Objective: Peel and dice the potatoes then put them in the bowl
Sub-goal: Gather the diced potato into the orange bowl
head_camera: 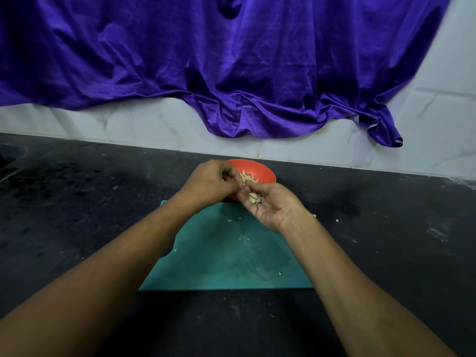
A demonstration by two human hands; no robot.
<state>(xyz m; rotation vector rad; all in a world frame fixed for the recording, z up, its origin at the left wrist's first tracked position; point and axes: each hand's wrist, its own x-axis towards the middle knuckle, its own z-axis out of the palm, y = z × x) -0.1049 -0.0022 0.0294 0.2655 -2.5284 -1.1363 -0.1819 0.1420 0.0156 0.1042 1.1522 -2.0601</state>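
Head view: a round red plastic bowl point(261, 170) sits on the dark stone countertop point(77, 207), touching the far edge of a teal rectangular cutting board point(226, 256) and close to the white tiled wall point(154, 124). A small heap of pale diced potato pieces point(249, 177) lies inside the bowl, towards its left side.

Both forearms reach in from the near edge, and the hands meet over the bowl's near rim. The right hand point(274, 208) is turned palm up, its fingers loosely stretched and slightly cupped, pointing left and far towards the bowl. A few more pale potato bits point(254, 198) rest on its fingers. It carries them without closing round them.

The left hand point(212, 180) comes from the left with its back upward and covers the bowl's left rim. Its fingers are curled inward, their tips right at the right hand's fingertips. Whether it pinches a piece between them cannot be told from here.

Small white potato scraps point(279, 273) are scattered over the board, and a few flecks lie on the countertop to the right of it.

A crumpled purple cloth point(206, 60) hangs over the wall above the counter, its lower edge drooping well behind the bowl.
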